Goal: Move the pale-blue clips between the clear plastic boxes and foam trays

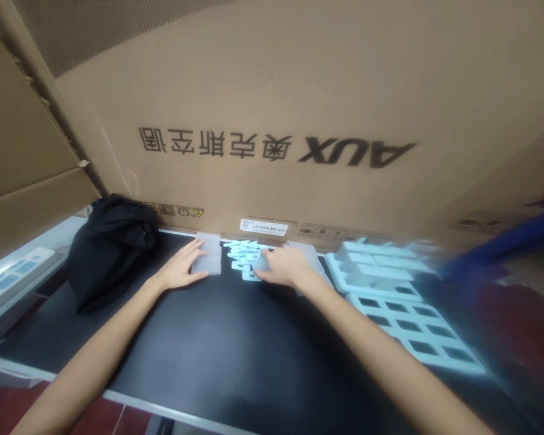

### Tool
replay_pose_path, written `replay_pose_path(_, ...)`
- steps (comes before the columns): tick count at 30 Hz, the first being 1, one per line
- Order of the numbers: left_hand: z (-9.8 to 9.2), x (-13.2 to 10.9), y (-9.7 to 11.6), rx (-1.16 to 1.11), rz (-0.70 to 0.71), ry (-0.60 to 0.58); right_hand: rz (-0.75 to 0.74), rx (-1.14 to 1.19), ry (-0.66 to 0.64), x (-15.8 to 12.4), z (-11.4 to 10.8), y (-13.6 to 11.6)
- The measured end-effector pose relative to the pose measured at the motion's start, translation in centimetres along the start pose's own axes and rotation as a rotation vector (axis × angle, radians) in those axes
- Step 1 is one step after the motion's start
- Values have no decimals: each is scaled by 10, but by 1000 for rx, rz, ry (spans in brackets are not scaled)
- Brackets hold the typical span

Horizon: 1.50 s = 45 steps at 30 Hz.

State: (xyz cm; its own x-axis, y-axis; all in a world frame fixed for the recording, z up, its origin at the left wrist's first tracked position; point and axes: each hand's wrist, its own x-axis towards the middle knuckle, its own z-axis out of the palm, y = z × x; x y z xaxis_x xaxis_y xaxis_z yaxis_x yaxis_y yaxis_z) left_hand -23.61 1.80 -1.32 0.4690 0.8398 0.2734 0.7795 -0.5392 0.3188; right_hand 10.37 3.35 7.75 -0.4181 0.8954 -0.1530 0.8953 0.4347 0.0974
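My left hand (184,266) has its fingers spread, with the fingertips and thumb at the left side of a translucent, pale box-like stack (212,257) near the back of the black table. My right hand (278,266) is curled over a light blue piece (260,263) at the right edge of a pile of small light blue parts (242,249). Partly behind my right hand stands another translucent, pale stack (309,255). What lies under my right palm is hidden.
Light blue frames with rectangular openings (408,326) and a blue moulded tray (376,263) lie at the right. A black cloth bag (111,254) sits at the left. A large cardboard box (254,78) stands along the back edge of the black tabletop (217,344).
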Motion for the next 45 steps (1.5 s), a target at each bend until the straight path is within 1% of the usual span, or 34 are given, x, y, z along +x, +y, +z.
replay_pose_path(5,-1,0,2,19,-11,-16,18,15,-3,3,1,-2)
replay_pose_path(8,-2,0,3,15,-17,-22,11,99,39,6,0,0)
replay_pose_path(10,-3,0,4,-4,-25,-10,-49,171,107,12,-1,-1)
replay_pose_path(12,-3,0,4,-27,-43,26,-153,184,218,23,-3,-5)
replay_pose_path(15,0,2,1,-56,-128,118,-295,131,378,45,-7,-21)
replay_pose_path(17,3,3,-3,-79,-204,188,-338,109,426,62,-9,-36)
replay_pose_path(19,6,4,-7,-123,-251,248,-358,101,444,76,-11,-52)
replay_pose_path(21,9,6,-13,-175,-267,287,-378,94,457,90,-13,-66)
replay_pose_path(24,13,7,-19,-228,-268,303,-400,89,464,105,-12,-81)
replay_pose_path(29,16,7,-25,-243,-269,306,-418,90,439,121,-2,-97)
replay_pose_path(33,17,7,-25,-237,-296,300,-395,99,431,122,4,-101)
replay_pose_path(36,17,7,-25,-246,-314,298,-356,109,446,109,-2,-89)
replay_pose_path(38,16,7,-24,-257,-315,311,-321,144,493,90,-10,-68)
replay_pose_path(39,16,7,-24,-260,-311,324,-296,178,534,77,-15,-54)
replay_pose_path(41,13,6,-22,-250,-283,356,-232,274,654,44,-20,-19)
replay_pose_path(42,11,6,-19,-237,-261,368,-176,315,719,26,-20,2)
replay_pose_path(44,5,4,-13,-194,-198,372,-48,347,816,-14,-13,48)
replay_pose_path(45,2,2,-9,-167,-156,360,59,355,873,-34,-5,73)
